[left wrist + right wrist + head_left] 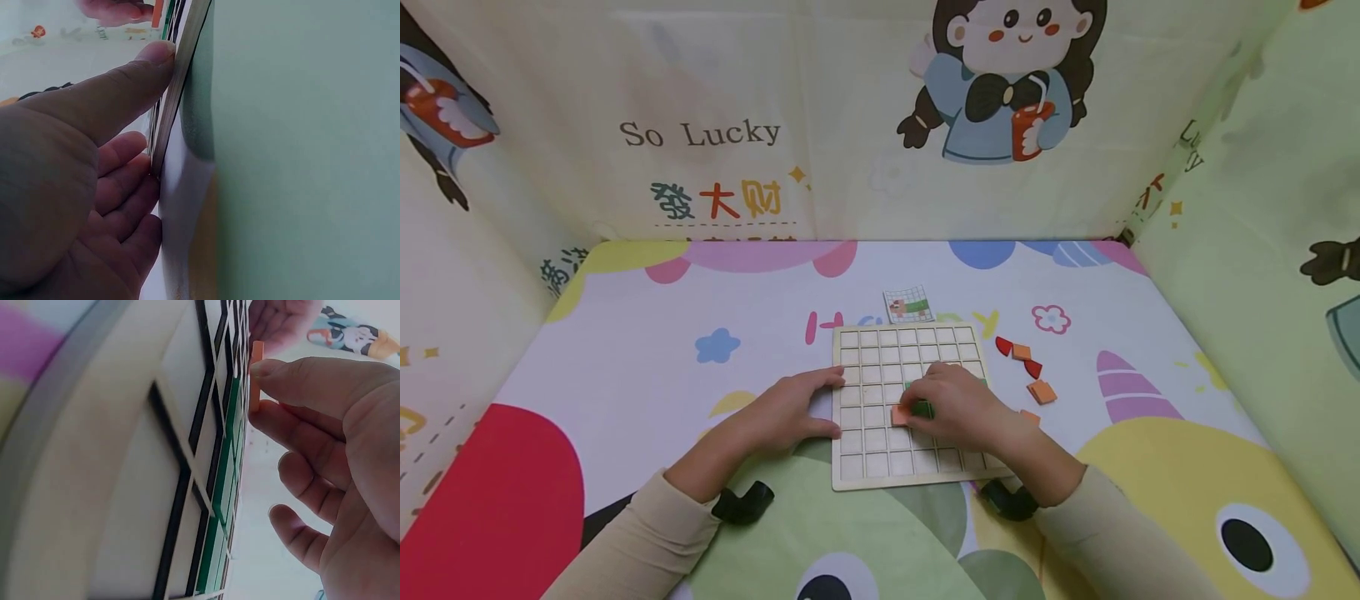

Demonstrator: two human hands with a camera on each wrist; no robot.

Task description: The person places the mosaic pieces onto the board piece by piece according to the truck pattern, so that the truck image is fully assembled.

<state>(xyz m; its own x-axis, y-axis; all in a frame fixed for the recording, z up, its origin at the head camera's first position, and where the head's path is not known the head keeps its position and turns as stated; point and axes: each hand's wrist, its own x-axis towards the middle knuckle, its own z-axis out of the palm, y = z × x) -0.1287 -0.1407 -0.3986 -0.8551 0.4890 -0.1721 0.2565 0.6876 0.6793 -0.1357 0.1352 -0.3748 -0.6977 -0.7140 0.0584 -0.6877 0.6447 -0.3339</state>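
Observation:
A pale wooden grid board lies on the table, holding green tiles in some of its squares. My right hand is over the board and pinches an orange square tile between thumb and forefinger. In the right wrist view this orange tile stands edge-on between the fingertips, close to the board's face. My left hand touches the board's left edge, thumb and fingers spread apart. The left wrist view shows the thumb against the board's edge, with the other fingers beside it.
Right of the board lie loose orange tiles and red pieces. A small card with a coloured grid picture lies behind the board. Printed cloth walls stand at the back and sides of the table.

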